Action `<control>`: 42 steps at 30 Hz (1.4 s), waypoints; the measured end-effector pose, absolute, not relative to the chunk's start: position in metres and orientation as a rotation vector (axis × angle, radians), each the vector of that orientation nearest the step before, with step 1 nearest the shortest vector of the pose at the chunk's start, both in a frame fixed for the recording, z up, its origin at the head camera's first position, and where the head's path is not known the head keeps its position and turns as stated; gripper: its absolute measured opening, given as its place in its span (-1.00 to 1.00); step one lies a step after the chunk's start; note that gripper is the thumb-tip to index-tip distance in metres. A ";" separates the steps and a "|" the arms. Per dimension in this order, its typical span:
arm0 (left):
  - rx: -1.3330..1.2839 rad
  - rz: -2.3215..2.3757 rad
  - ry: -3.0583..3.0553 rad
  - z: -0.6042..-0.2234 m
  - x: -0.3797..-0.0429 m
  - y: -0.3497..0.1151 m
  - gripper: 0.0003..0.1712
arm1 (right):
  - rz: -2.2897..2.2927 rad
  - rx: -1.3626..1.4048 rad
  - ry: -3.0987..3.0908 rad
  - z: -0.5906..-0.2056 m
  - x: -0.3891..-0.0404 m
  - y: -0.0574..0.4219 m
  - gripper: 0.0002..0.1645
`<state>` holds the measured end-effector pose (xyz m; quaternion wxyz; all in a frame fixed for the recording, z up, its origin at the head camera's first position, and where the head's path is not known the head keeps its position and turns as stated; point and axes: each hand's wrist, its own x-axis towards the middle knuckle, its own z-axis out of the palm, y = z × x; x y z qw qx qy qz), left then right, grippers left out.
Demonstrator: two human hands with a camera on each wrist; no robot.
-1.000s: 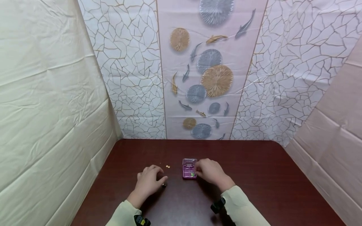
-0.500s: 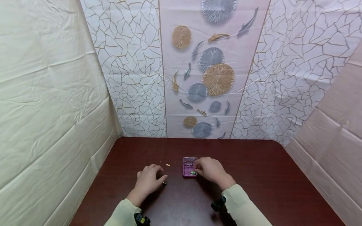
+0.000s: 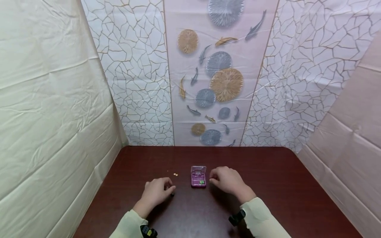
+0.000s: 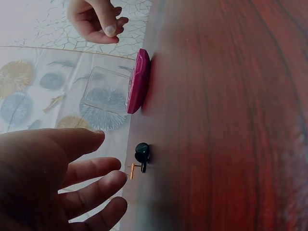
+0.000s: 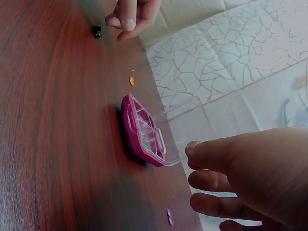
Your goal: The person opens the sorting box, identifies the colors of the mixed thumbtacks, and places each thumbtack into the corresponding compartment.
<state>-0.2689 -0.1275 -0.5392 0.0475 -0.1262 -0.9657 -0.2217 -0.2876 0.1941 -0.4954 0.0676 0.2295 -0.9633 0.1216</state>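
A small magenta compartment box (image 3: 198, 186) sits on the table, its clear lid (image 4: 108, 90) swung up. Small green pieces (image 3: 202, 182) lie in its near right compartment. My right hand (image 3: 228, 180) hovers just right of the box, fingers loosely bent with nothing between them. Left of the box, my left hand (image 3: 156, 191) is held low over the table, thumb and fingers apart and holding nothing. Small shiny black pieces (image 4: 142, 153) lie by its fingertips, mostly covered by the hand in the head view.
Flat orange pieces (image 3: 175, 174) lie beyond my left hand, with a tiny speck nearby. Small purple pieces (image 5: 169, 216) rest on the table under my right hand. A patterned cloth (image 3: 208, 82) hangs behind the dark red table (image 3: 253, 158).
My right hand has drawn back to the right from over the box, uncovering its right side. The left hand stays almost where it was.
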 end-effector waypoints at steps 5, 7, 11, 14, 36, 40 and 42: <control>-0.450 -0.627 -2.942 -0.541 -0.273 -0.132 -0.93 | 0.373 0.666 -2.898 -0.495 -0.285 0.200 -0.92; -0.476 -0.635 -2.951 -0.541 -0.273 -0.134 -0.96 | 0.372 0.657 -2.904 -0.495 -0.285 0.203 -0.93; -0.525 -0.676 -2.996 -0.541 -0.274 -0.136 -0.92 | 0.397 0.628 -2.913 -0.495 -0.282 0.211 -0.94; -0.559 -0.683 -3.013 -0.541 -0.275 -0.138 -0.89 | 0.422 0.586 -2.919 -0.495 -0.280 0.217 -0.95; -0.573 -0.628 -3.036 -0.544 -0.276 -0.135 -0.81 | 0.446 0.535 -2.948 -0.496 -0.280 0.229 -0.94; -0.569 -0.602 -3.021 -0.541 -0.277 -0.134 -0.80 | 0.434 0.541 -2.939 -0.497 -0.280 0.231 -0.93; -0.572 -0.598 -3.006 -0.540 -0.279 -0.132 -0.81 | 0.424 0.540 -2.935 -0.498 -0.279 0.232 -0.92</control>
